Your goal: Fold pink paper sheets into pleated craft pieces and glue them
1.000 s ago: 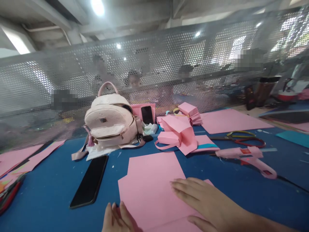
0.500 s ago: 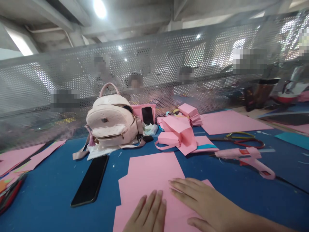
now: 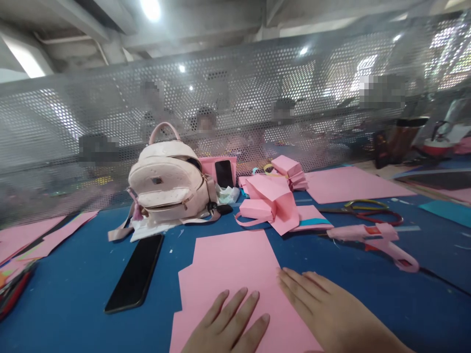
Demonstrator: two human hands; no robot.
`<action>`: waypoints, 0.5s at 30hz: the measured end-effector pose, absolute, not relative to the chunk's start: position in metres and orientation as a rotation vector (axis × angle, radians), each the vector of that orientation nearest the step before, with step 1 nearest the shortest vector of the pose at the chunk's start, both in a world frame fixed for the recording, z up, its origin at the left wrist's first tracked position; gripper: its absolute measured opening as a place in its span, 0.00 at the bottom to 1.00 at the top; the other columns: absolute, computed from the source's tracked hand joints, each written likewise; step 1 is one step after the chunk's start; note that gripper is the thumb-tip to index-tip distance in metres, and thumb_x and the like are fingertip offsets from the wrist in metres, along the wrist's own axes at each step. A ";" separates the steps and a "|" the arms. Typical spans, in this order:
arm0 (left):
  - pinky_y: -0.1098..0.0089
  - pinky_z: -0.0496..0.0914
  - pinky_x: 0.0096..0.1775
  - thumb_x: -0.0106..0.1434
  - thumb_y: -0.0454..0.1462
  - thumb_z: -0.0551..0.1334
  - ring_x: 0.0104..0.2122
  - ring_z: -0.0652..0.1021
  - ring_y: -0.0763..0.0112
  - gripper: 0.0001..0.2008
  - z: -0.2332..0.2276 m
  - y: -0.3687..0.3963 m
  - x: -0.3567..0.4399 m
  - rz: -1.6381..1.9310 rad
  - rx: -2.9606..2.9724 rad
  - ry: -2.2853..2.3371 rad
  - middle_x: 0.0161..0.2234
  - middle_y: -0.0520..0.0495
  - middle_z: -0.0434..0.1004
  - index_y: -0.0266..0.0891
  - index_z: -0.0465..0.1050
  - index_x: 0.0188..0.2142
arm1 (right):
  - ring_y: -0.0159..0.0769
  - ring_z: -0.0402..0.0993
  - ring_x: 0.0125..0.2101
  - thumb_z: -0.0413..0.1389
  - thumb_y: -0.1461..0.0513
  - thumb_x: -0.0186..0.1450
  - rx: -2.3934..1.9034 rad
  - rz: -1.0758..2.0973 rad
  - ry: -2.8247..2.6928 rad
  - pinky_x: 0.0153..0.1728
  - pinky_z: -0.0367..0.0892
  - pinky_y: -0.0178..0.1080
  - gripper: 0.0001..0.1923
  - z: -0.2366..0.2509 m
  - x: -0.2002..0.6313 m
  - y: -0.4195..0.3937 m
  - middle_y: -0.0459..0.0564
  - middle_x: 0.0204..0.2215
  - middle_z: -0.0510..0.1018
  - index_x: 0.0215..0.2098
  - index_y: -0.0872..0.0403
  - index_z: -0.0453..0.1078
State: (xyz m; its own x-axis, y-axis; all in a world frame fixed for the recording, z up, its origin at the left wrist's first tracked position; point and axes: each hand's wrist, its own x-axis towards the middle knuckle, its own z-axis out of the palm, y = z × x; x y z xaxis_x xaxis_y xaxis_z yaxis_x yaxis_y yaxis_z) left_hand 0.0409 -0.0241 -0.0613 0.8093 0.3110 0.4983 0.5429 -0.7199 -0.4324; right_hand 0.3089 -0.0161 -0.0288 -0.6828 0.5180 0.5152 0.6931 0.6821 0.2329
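Observation:
A folded pink paper sheet (image 3: 231,264) lies on the blue table (image 3: 73,289) right in front of me. My left hand (image 3: 230,326) rests flat on its near part, fingers spread. My right hand (image 3: 327,311) lies flat along the sheet's right edge, partly on the table. Neither hand holds anything. A black phone (image 3: 135,273) lies just left of the sheet.
A pale pink backpack (image 3: 167,184) stands at the back left, with a second phone (image 3: 224,173) propped beside it. Folded pink paper pieces (image 3: 274,201), scissors (image 3: 362,208) and a pink glue gun (image 3: 375,238) sit to the right. A perforated metal screen (image 3: 235,98) bounds the far side; people sit behind it.
My left hand has moved up from the near edge onto the pink sheet and spread out. My right hand has slid to the sheet's right edge.

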 end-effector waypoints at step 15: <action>0.57 0.54 0.61 0.70 0.55 0.45 0.61 0.64 0.56 0.32 -0.050 -0.030 0.038 -0.349 -2.493 -0.648 0.64 0.42 0.61 0.41 0.57 0.65 | 0.65 0.77 0.40 0.56 0.32 0.50 -1.419 -0.741 -2.656 0.34 0.73 0.53 0.52 -0.038 0.321 -0.020 0.79 0.43 0.77 0.45 0.73 0.76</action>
State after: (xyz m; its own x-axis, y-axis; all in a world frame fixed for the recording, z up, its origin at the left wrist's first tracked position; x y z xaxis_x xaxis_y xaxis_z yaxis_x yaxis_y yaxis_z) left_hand 0.0383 -0.0299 -0.0498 0.8511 0.3748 0.3677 0.5133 -0.7413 -0.4325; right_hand 0.3213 -0.0205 -0.0384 -0.5807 0.7736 0.2537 0.7932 0.4674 0.3902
